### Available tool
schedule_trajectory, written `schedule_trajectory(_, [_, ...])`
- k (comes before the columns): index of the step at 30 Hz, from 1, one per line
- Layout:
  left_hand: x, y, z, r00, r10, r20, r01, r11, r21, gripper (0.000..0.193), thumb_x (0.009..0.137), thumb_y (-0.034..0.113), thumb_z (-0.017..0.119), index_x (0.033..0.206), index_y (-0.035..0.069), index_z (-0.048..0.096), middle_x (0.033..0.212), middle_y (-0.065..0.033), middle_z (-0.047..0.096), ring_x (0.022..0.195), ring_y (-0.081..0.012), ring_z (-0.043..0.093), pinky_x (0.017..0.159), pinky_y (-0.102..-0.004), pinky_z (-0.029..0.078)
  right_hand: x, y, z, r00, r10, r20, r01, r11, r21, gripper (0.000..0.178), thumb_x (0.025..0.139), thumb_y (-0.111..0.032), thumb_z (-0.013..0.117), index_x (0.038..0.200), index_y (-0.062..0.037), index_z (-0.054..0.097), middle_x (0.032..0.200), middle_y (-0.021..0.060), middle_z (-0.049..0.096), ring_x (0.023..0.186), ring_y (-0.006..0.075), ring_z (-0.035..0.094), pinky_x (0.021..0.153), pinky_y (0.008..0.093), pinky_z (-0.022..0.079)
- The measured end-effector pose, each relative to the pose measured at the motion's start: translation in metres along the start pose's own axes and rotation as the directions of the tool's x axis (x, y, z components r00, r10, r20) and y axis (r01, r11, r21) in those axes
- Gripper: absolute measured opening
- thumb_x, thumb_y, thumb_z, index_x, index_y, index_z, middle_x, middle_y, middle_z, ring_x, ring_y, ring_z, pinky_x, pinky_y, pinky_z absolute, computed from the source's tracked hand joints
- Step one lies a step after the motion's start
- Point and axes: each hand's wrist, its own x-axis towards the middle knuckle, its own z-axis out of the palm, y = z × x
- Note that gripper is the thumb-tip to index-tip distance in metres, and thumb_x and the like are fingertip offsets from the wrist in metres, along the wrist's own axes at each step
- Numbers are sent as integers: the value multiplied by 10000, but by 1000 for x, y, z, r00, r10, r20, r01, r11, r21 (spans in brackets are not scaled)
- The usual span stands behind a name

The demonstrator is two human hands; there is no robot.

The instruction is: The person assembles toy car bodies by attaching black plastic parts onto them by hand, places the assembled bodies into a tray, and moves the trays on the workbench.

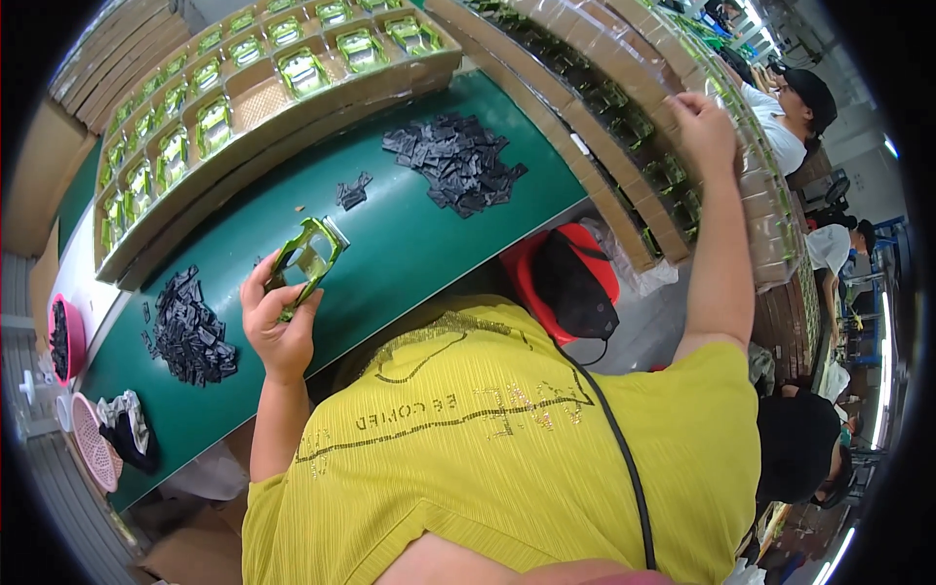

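Observation:
My left hand (283, 327) grips a green and black plastic frame (310, 258) with an open middle, holding it tilted above the green table (390, 283). A pale strip shows along its upper right edge. Out to the right, my right hand (704, 132) is over the stacked cardboard trays and clear plastic trays (765, 229). Its fingers are pinched together at a tray edge; what lies between them is hidden. Nearest the left hand on the table is a heap of small black plastic pieces (190, 327). Another heap of black pieces (458, 161) lies farther off, with a few loose pieces (353, 190) beside it.
A cardboard tray (268, 136) with compartments, many holding green frames, stands along the table's far side. A pink basin (66, 338) and a pale pink basket (96, 444) sit at the left. Below the table edge is a red stool (522, 268) with a black bag. Other people work at the right.

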Motion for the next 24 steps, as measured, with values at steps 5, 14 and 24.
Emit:
schedule_trajectory(5, [0, -2, -6, 999, 52, 13, -52, 998, 29, 177, 704, -56, 796, 847, -8, 702, 1294, -177, 622, 1182, -300, 579, 994, -378, 461, 22, -13, -29, 997, -9, 71, 6, 999, 52, 333, 871, -376, 732, 1006, -74, 766, 867, 67, 743, 794, 171, 682, 733, 313, 503])
schedule_trajectory(14, [-4, 2, -6, 1000, -6, -23, 7, 999, 39, 201, 651, -53, 816, 796, 2, 688, 1259, -179, 644, 1136, -314, 577, 956, -377, 472, -53, -73, 39, 914, -365, -179, 341, 927, -155, 271, 850, -252, 698, 1057, -76, 703, 1035, 119, 701, 990, 331, 644, 866, 446, 501])
schedule_trajectory(24, [0, 6, 3, 999, 49, -14, -44, 966, 256, 198, 646, -37, 822, 796, -3, 697, 1249, -180, 646, 1103, -317, 579, 938, -388, 477, -4, -208, 211, 832, -92, 548, -464, 426, 776, 789, 855, -483, 713, 1262, 164, 519, 1245, 318, 609, 1173, 359, 615, 983, 411, 491])
